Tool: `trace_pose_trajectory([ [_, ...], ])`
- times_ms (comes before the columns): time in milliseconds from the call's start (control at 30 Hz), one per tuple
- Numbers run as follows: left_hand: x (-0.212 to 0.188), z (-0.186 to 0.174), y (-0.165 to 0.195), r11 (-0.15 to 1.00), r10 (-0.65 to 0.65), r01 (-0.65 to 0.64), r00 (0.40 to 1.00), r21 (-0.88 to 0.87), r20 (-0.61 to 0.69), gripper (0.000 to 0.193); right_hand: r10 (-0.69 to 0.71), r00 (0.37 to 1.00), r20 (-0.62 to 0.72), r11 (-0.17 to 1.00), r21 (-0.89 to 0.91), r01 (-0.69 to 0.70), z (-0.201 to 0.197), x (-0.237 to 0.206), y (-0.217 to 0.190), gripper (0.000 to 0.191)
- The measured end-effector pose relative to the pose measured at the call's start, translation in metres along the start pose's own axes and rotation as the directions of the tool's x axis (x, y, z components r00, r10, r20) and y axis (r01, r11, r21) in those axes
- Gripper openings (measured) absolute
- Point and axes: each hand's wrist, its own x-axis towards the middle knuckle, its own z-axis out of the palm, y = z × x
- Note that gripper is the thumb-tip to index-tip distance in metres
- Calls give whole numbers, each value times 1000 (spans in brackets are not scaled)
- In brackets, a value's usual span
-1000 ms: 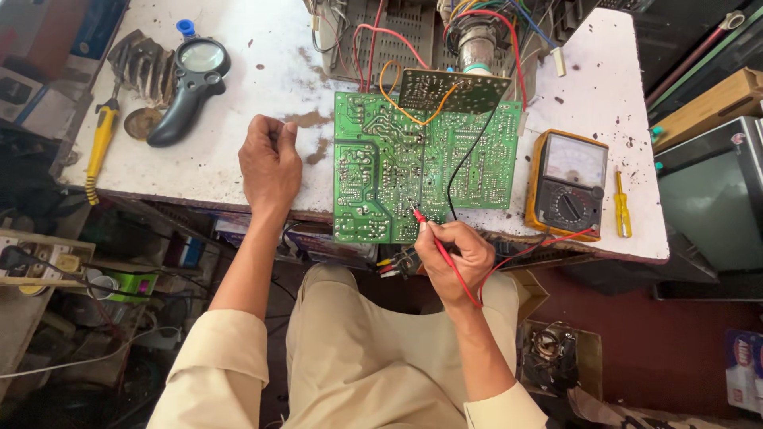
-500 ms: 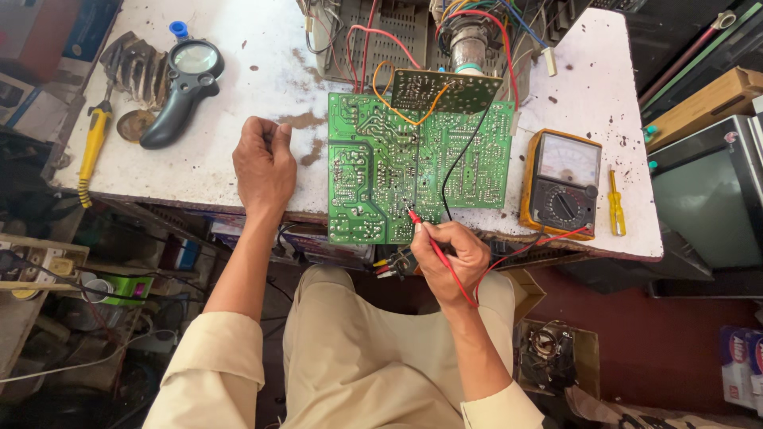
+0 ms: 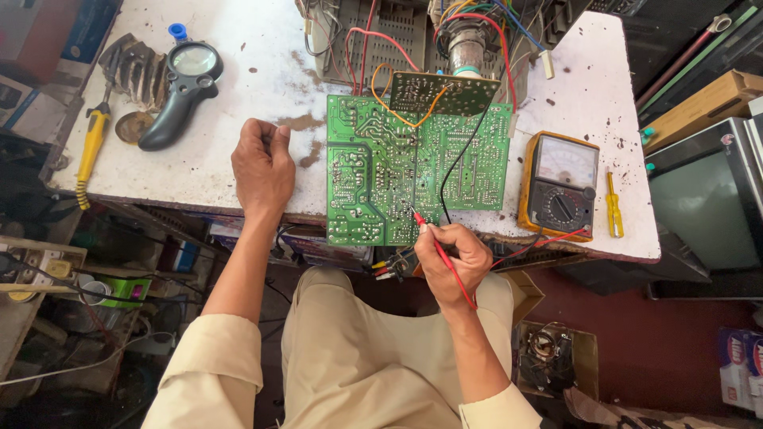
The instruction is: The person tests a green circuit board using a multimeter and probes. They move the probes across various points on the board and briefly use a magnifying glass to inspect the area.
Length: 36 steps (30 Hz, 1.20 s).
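Observation:
A green circuit board (image 3: 397, 171) lies solder side up on the white, stained workbench (image 3: 238, 71), its near edge overhanging. My right hand (image 3: 455, 258) grips a red test probe (image 3: 433, 238) whose tip touches the board near its lower middle. A black lead also runs onto the board. My left hand (image 3: 262, 167) rests loosely curled on the bench just left of the board, holding nothing. A yellow-cased analogue multimeter (image 3: 560, 184) sits to the right of the board.
A black magnifying glass (image 3: 181, 87) and a yellow-handled tool (image 3: 89, 155) lie at the bench's left. A small yellow screwdriver (image 3: 613, 205) lies right of the meter. An opened chassis with coloured wires (image 3: 413, 32) stands behind the board. Cluttered shelves lie below left.
The view has shifted slightly. My right hand keeps the red probe on the board at nearly the same spot; my left hand stays resting on the bench.

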Motion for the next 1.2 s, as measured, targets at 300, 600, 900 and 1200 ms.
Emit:
trace_pose_trajectory([
  [300,0,1,-6,1000,-19,19,1000,-4,10,24,19,1000,2,1000,10,-19,2,2,-3,15],
  [600,-2,1,-14,996,87,-87,996,16,-8,23,-4,1000,25,999,44,3,-2,7,-9,14],
  [900,-4,1,-14,996,80,-79,997,41,-13,26,11,999,45,997,81,-15,-1,10,-12,14],
  [1200,-4,2,-16,994,98,-97,995,50,-12,27,18,999,46,997,72,-21,-2,10,-12,13],
])
